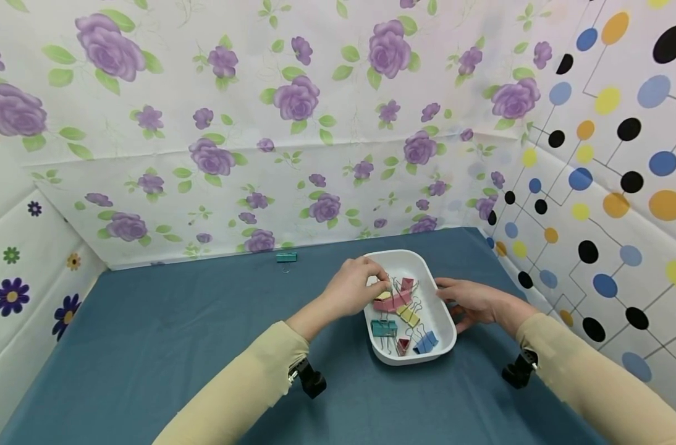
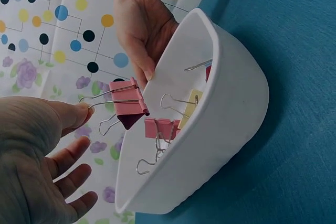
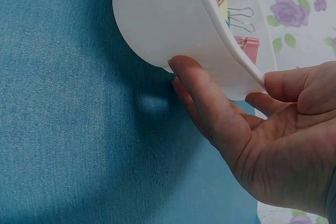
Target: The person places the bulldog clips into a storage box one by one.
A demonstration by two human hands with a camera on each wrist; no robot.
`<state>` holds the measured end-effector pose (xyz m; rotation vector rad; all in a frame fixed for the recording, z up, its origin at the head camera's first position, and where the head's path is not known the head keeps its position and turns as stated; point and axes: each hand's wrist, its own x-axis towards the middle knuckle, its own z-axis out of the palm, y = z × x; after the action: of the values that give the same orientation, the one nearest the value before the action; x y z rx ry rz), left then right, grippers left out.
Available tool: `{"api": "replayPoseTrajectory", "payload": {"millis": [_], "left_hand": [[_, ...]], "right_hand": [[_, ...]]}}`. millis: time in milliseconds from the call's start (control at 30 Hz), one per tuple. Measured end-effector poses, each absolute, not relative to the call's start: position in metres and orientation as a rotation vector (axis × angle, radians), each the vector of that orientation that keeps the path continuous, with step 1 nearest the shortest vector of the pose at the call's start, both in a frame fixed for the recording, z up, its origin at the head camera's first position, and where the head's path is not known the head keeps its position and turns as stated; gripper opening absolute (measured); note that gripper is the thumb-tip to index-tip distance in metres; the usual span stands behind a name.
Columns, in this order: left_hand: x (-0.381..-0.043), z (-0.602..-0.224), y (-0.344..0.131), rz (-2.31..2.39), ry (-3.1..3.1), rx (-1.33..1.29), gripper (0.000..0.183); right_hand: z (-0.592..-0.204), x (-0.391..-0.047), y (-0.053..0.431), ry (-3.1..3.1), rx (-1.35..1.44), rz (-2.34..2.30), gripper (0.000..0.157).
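Over the white plastic bin [image 1: 449, 337], my left hand [image 1: 356, 287] pinches a pink binder clip [image 2: 126, 103] by its wire handle between thumb and forefinger. Its other fingers [image 2: 73, 184] are spread apart below. My right hand [image 1: 474, 301] holds the bin's right side, thumb at the rim and fingers around the outer wall, as the right wrist view shows. Inside the bin lie several binder clips: a teal clip [image 1: 384, 327], a yellow clip [image 1: 408, 316], a blue clip [image 1: 426, 342] and a small red clip [image 1: 403, 345] among them.
A lone teal binder clip [image 1: 286, 257] lies on the blue tablecloth [image 1: 204, 334] near the back edge. Behind stands a flowered cloth wall [image 1: 232, 185]; a dotted cloth wall [image 1: 571, 216] rises on the right.
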<state>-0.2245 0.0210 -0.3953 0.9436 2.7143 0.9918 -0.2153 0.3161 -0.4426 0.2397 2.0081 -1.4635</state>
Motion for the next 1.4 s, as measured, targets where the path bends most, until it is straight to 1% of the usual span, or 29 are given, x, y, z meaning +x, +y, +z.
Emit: {"api": "replayPoseTrajectory", "payload": {"millis": [300,567,733,967,1400], "left_hand": [[-0.225,-0.4,0.022,0.934,2.706,0.994,0.015],[-0.226,-0.398,0.016,0.994,2.675,0.894,0.025],[-0.229,-0.396,0.01,1.029,2.676,0.884,0.031],[-0.23,-0.393,0.003,1.055,2.704,0.852,0.034],[-0.234,-0.388,-0.012,1.107,2.744,0.753,0.042]], "right_hand": [[-0.443,-0.215,0.315,1.998,0.237,-1.47,0.059],[-0.442,-0.214,0.315,1.99,0.209,-1.473,0.06],[-0.442,-0.214,0.315,1.995,0.224,-1.473,0.06],[-0.443,-0.214,0.315,2.017,0.238,-1.462,0.059],[-0.44,-0.212,0.314,2.0,0.204,-1.463,0.062]]}}
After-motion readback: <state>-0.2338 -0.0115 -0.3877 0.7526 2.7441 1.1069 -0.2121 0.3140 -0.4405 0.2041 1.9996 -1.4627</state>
